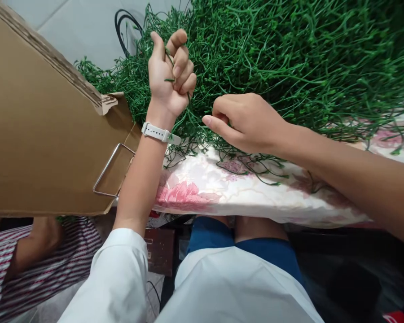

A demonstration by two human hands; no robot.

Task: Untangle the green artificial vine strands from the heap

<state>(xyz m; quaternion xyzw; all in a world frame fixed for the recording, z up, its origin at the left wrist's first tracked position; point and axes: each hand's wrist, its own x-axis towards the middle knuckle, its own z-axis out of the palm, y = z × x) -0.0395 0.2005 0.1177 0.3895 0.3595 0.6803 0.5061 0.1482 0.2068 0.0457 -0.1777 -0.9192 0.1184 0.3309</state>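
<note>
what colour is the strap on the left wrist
White; the wrist strap shows best in the head view.

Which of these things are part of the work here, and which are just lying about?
Seemingly in use:
- left hand
- right hand
- green stems
- flowered cloth, underneath

Apparently lying about:
- black cable
- metal loop

Unclear: cardboard.

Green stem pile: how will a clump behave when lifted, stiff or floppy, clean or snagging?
The green stem pile will probably snag: its stems cross and interlace, so neighbors may come along. Each stem looks flexible rather than rigid, judging by the bends over the floral cloth. Likely light for its bulk, given such thin strands.
</note>
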